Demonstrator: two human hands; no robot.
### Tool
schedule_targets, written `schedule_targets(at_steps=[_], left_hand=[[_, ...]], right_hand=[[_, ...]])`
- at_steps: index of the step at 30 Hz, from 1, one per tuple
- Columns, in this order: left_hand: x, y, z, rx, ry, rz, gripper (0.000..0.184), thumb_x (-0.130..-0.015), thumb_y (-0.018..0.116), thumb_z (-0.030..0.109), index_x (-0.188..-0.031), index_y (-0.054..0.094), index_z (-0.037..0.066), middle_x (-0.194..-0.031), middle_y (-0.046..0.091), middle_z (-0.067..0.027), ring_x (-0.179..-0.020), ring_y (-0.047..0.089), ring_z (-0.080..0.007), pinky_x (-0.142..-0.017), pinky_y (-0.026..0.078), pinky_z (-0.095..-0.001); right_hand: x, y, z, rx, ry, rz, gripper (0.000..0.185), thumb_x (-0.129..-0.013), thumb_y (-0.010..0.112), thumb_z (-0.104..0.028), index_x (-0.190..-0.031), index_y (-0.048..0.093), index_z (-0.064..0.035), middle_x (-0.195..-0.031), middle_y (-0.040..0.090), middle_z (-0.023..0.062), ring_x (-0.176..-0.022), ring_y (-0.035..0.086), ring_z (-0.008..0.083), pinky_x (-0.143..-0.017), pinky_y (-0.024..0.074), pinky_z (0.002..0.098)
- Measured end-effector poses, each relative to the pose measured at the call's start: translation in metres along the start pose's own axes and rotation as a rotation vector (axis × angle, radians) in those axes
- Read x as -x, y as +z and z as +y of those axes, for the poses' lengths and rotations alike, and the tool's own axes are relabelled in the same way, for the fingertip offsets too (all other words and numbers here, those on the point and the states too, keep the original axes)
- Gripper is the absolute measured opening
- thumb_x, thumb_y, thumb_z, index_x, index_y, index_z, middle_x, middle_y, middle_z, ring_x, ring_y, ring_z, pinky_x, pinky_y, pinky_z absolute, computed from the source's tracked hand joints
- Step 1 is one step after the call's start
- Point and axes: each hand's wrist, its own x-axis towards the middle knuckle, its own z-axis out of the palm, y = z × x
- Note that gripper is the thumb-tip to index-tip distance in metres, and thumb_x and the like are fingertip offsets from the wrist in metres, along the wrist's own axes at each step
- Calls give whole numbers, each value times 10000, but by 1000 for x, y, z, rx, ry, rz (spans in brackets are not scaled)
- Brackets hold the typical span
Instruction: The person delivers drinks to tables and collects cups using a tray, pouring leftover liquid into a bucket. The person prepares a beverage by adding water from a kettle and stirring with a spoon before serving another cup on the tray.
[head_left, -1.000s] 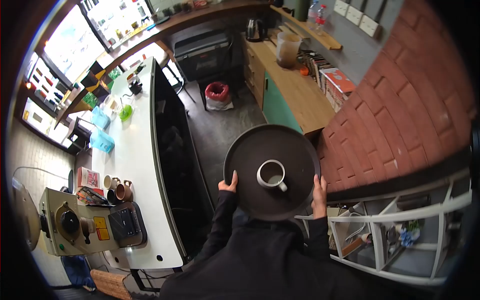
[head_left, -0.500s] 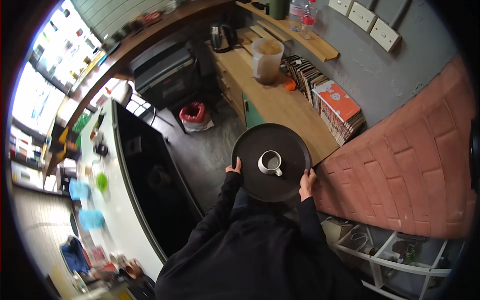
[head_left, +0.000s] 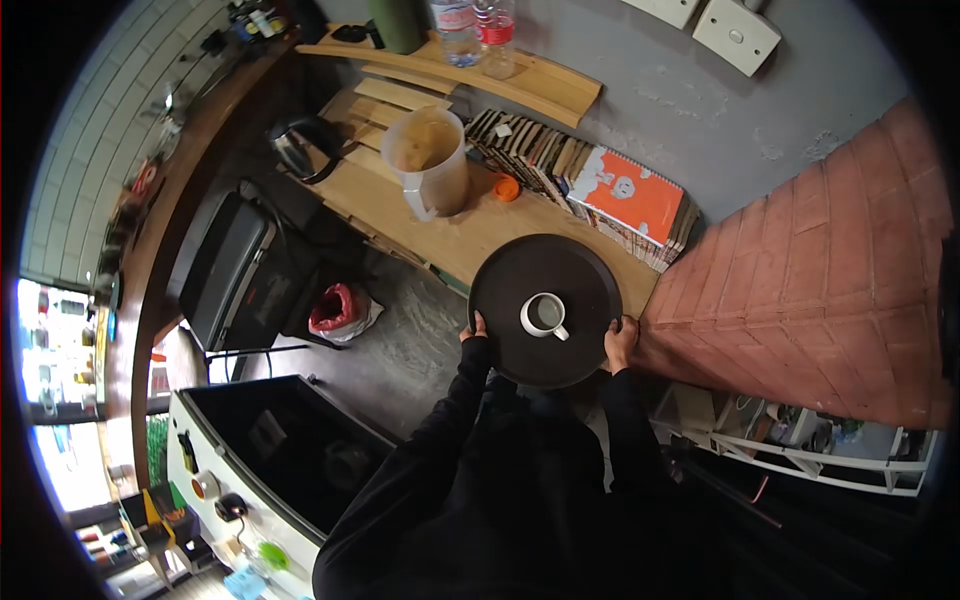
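Observation:
A round dark tray (head_left: 545, 365) is held level between my two hands, with a white cup (head_left: 543, 315) of liquid standing near its middle. My left hand (head_left: 476, 328) grips the tray's left rim, thumb on top. At the right rim my right hand (head_left: 621, 343) is closed on the edge. Under and beyond the tray's far side lies the wooden counter (head_left: 530, 220), holding a translucent pitcher (head_left: 428, 165), an orange lid (head_left: 507, 188) and a row of books (head_left: 530, 150). Whether the tray touches the counter I cannot tell.
A kettle (head_left: 305, 148) stands at the counter's far left end. Bottles (head_left: 495, 35) are on a shelf above. To the right is a brick wall (head_left: 800, 290). A bin with a red liner (head_left: 340, 310) sits on the floor; a white-topped counter (head_left: 230, 495) is at lower left.
The view has turned right and come closer to the wooden counter, with the tray now in front of its near edge. Both hands have kept hold of the tray, and the cup remains on it.

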Motion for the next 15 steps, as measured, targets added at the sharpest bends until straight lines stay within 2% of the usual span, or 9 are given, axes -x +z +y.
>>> schedule_targets(at_steps=[2, 3, 5, 6, 7, 9, 10, 12, 15], left_hand=[[-2, 9, 3, 70, 32, -84, 726, -902, 604, 560, -1162, 555, -116, -953, 674, -190, -814, 650, -269, -748, 525, -375], [-6, 17, 6, 62, 26, -97, 726, -902, 604, 560, -1162, 555, -116, -953, 674, -190, -814, 650, -269, -748, 525, -375], [-29, 33, -21, -31, 143, -27, 745, -917, 597, 539, -1283, 436, -89, -1022, 647, -203, -867, 630, -271, -768, 516, -372], [-45, 40, -43, -37, 137, -35, 745, -917, 597, 539, -1283, 436, -89, -1022, 647, -203, -867, 630, -271, -768, 516, -372], [-67, 47, -68, -50, 68, -45, 759, -917, 600, 531, -1309, 392, -85, -1050, 634, -216, -898, 619, -275, -782, 512, -377], [-75, 57, -74, -58, 2, -53, 777, -918, 604, 522, -1335, 348, -81, -1077, 620, -228, -929, 608, -279, -796, 508, -382], [-69, 62, -66, -86, 44, 22, 771, -919, 607, 514, -1339, 338, -74, -1100, 606, -240, -940, 605, -282, -799, 508, -388], [-58, 67, -55, -108, 81, 117, 766, -920, 611, 506, -1343, 328, -67, -1123, 592, -251, -951, 602, -285, -802, 507, -393], [-46, 57, -41, -6, 16, 62, 778, -902, 636, 511, -1337, 340, -62, -1104, 595, -249, -952, 602, -278, -796, 508, -388]], right_hand=[[-4, -5, -2, 85, -61, -43, 372, -843, 623, -54, -1198, 551, 30, -1208, 532, 252, -1198, 468, 414, -999, 383, 472], [-4, -8, -2, 91, -47, -35, 372, -843, 623, -54, -1198, 551, 30, -1208, 532, 252, -1198, 468, 414, -999, 383, 472], [11, -32, -33, 162, -170, -87, 423, -848, 603, -46, -1256, 511, 20, -1203, 508, 244, -1185, 454, 415, -1032, 351, 500], [16, -35, -30, 141, -345, -70, 462, -850, 627, -47, -1294, 501, -39, -1143, 512, 203, -1045, 555, 343, -949, 449, 458], [18, -39, -30, 143, -340, -69, 462, -850, 627, -47, -1294, 501, -39, -1143, 512, 203, -1045, 555, 343, -949, 449, 458], [20, -46, -38, -276, -27, -538, 548, -832, 691, -33, -1331, 495, -143, -1039, 542, 105, -834, 614, 197, -748, 521, 320], [18, -43, -36, -368, -8, -608, 572, -832, 715, -39, -1340, 489, -174, -1039, 534, 57, -760, 591, 90, -664, 505, 235], [16, -44, -47, -417, 22, -667, 532, -860, 707, -71, -1337, 488, -154, -1030, 543, 54, -789, 608, 94, -673, 501, 236], [13, -19, -35, -563, 91, -786, 494, -884, 701, -109, -1329, 488, -128, -1031, 552, 57, -798, 628, 98, -669, 508, 234]])
